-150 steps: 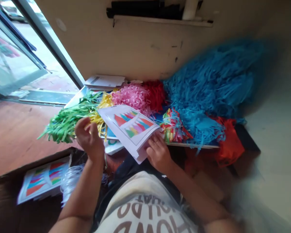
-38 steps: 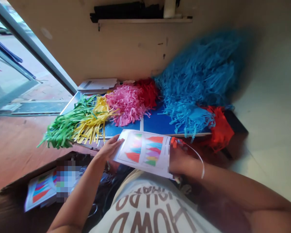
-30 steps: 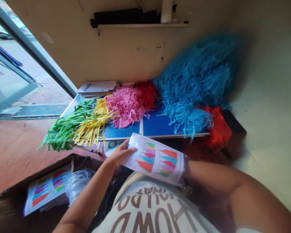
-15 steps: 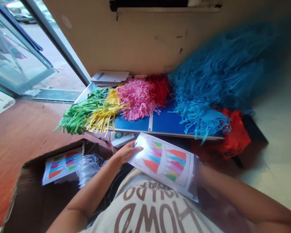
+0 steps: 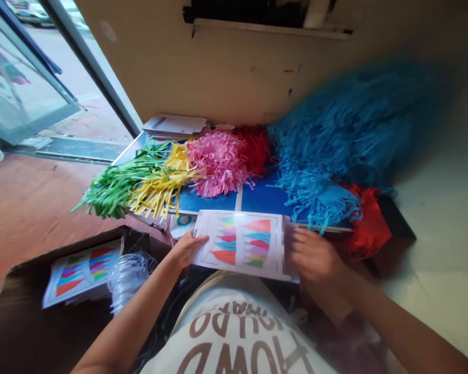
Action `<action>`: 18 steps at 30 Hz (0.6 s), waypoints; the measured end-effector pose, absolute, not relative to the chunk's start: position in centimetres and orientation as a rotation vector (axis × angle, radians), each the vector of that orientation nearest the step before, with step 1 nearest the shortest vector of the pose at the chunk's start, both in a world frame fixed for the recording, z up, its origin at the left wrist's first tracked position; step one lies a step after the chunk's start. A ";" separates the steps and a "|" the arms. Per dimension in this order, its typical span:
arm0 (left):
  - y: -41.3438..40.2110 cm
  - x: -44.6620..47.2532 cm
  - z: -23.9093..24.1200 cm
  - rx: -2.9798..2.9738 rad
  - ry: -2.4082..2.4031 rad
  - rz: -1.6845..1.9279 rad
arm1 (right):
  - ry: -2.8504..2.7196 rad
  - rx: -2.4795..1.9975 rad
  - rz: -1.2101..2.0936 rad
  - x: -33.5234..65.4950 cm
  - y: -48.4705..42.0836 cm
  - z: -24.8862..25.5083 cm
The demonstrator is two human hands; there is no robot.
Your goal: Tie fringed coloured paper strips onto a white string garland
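Observation:
A white printed packet [image 5: 242, 244] showing coloured tassel pictures lies level in front of my chest. My left hand [image 5: 185, 249] grips its left edge, thumb on top. Over at its right edge is my right hand [image 5: 315, 255], blurred, fingers on the packet's clear wrapper. Beyond the packet is a blue board [image 5: 265, 200] carrying paper tassel bunches: green [image 5: 113, 184], yellow [image 5: 159, 184], pink [image 5: 218, 161] and red [image 5: 255, 148].
A big heap of blue shredded paper [image 5: 347, 135] and a red bundle [image 5: 368, 223] lie to the right. A cardboard box [image 5: 27, 332] at lower left holds more printed packets [image 5: 80, 270] and a coil of clear line [image 5: 130, 272]. An open glass door [image 5: 23, 93] stands at left.
The packet has been turned level and lifted toward the board edge. My right hand came out from beneath it and now rests at its right edge. The multicoloured tassel bunch seen five seconds ago is gone from the board.

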State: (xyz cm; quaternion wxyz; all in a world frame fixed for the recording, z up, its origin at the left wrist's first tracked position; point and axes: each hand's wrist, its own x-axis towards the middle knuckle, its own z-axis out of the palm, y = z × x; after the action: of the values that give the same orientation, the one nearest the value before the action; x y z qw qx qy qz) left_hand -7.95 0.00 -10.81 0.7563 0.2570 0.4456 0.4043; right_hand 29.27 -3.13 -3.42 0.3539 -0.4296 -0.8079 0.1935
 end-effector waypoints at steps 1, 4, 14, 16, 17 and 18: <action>-0.1 -7.9 -11.2 0.552 0.999 0.915 | -1.971 -1.195 0.418 29.6 -3.2 -3.5; -0.6 -6.0 -12.2 0.544 0.973 1.010 | -1.527 -1.397 0.543 29.4 -2.6 -3.5; 0.7 -4.4 -6.8 1.271 0.971 1.140 | -1.818 -1.325 1.125 29.5 3.1 4.5; 1.6 -2.9 -4.7 1.396 0.816 0.955 | -1.976 -1.246 1.093 28.0 4.0 4.5; 1.9 -1.9 -4.0 1.417 0.747 0.860 | -2.025 -1.243 1.041 27.2 4.2 4.4; 2.1 -0.9 -3.7 1.423 0.725 0.817 | -2.055 -1.256 0.964 26.7 4.2 4.3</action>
State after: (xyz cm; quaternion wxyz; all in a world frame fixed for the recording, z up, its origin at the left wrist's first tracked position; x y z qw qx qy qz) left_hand -0.90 2.12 -3.74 0.6241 0.6197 0.3158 0.3560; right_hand 26.71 4.22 4.30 0.2700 -0.4662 -0.7627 0.3577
